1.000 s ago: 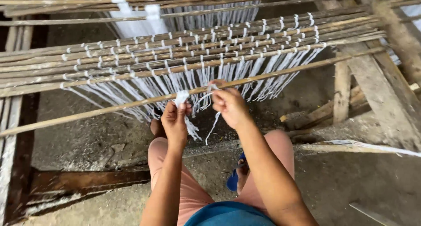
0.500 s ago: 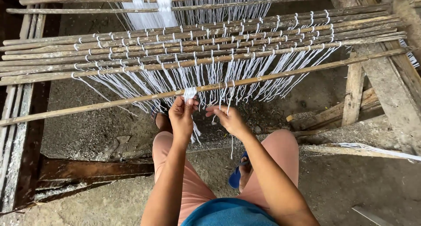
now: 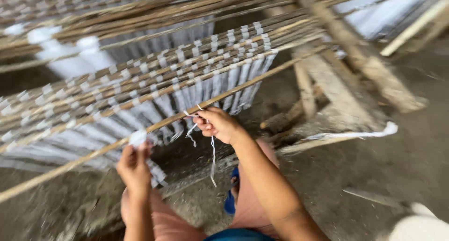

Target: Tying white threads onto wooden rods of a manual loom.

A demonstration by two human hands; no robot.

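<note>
Thin white string (image 3: pixel 213 152) dangles frayed, pinched by the right hand (image 3: pixel 219 125); left hand (image 3: pixel 134 166) grasps a white wad (image 3: pixel 138 138)

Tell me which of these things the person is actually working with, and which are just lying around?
In use:
- left hand pinching a small white wad of strip
- right hand holding a thin white strip
- long bamboo pole nearest the hands
- rack of bamboo slats tied with white strips

Lying about:
- loose white strip on the ground
- rough wooden post
- blue sandal
</note>
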